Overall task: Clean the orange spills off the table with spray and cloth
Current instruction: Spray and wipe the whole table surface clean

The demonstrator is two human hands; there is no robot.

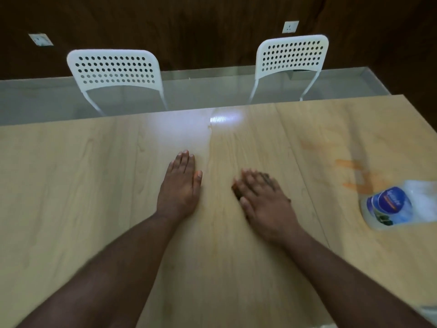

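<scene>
- Head view: the left hand (179, 185) lies flat at the centre of the frame on the pale wood-grain table (71, 185), fingers straight and together, holding nothing
- Head view: the right hand (262, 197) sits just right of centre, also spread flat with fingers extended; something dark shows under its fingertips, but it is too blurred to say whether that is shadow or a thing pressed beneath, and no cloth can be made out anywhere
- The orange spill smears (352, 169) lie in the right part of the frame, a fainter streak higher up and stronger patches lower down, well apart from both hands
- The clear plastic spray bottle with a blue label (399, 207) stands at the right edge of the frame, just beside the lowest orange patch (its nozzle is cut off by the edge)
- Judgement on the step in hand: nothing has been picked up yet, so the right hand, being nearer, should reach for the bottle, grip it round the body and mist the stained patch lightly rather than flooding it, keeping the spray away from the table edge
- Count: two hands, one bottle, two white perforated chairs (115, 69) in the upper half, two wall sockets (290, 26) above them
</scene>
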